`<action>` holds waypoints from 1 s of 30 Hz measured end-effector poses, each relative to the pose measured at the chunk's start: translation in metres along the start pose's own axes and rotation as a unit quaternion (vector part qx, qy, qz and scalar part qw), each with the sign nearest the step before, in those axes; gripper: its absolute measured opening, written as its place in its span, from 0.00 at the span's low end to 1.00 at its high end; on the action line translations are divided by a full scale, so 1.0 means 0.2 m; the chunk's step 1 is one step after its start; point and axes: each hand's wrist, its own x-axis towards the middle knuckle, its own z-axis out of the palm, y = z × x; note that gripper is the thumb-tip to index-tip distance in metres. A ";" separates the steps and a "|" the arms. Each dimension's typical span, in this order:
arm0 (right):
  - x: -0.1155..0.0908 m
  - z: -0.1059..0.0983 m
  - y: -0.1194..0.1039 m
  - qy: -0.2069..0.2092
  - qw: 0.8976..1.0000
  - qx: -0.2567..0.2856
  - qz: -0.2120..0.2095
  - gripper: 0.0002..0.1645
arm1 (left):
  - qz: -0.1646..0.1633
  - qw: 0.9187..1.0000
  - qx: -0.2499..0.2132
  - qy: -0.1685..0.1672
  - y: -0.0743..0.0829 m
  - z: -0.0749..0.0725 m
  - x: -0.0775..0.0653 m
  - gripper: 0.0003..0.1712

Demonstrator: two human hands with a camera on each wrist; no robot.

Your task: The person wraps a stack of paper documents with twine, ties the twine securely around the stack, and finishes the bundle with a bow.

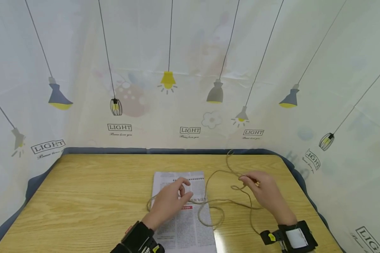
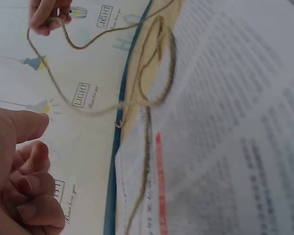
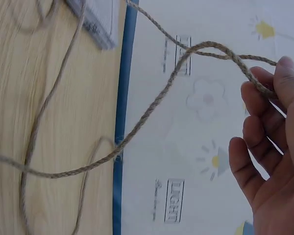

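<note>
A long brown twine (image 1: 226, 200) lies in loose loops over the right side of the table and across a folded newspaper (image 1: 185, 235). My right hand (image 1: 267, 193) pinches the twine between thumb and fingertips above the table. In the right wrist view, two strands of twine (image 3: 149, 113) run from the fingers (image 3: 257, 139). Over the newspaper is my left hand (image 1: 169, 200), fingers loosely curled and thumb apart. Nothing shows between that thumb and those fingers in the left wrist view, where the twine (image 2: 172, 63) crosses the newspaper beyond the left hand (image 2: 19, 171).
The wooden table (image 1: 92, 196) ends at a dark blue edge (image 1: 183, 151) at the back. Behind it hangs a white curtain (image 1: 152, 45) printed with lamps. Each wrist carries a black strap with a camera (image 1: 267, 237). One end of the twine reaches the back edge.
</note>
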 end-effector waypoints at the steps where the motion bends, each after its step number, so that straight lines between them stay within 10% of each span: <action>1: 0.01 0.01 -0.02 -0.005 1.000 0.005 -0.008 0.06 | 0.013 1.000 -0.003 0.004 0.02 0.00 0.01 0.16; 11: 0.06 0.14 -0.16 -0.065 0.995 0.055 -0.044 0.04 | 0.129 0.991 0.005 0.018 0.20 -0.01 0.08 0.23; 20: 0.04 0.19 -0.21 -0.075 0.993 0.085 -0.035 0.04 | 0.130 0.991 0.031 0.007 0.23 0.02 0.09 0.09; 26: -0.03 0.15 -0.15 -0.168 0.981 0.066 0.074 0.16 | 0.124 0.992 0.031 0.011 0.24 0.02 0.07 0.05; 30: -0.15 0.04 -0.03 -0.278 0.940 0.051 0.189 0.13 | 0.124 0.992 0.023 0.024 0.23 0.02 0.08 0.04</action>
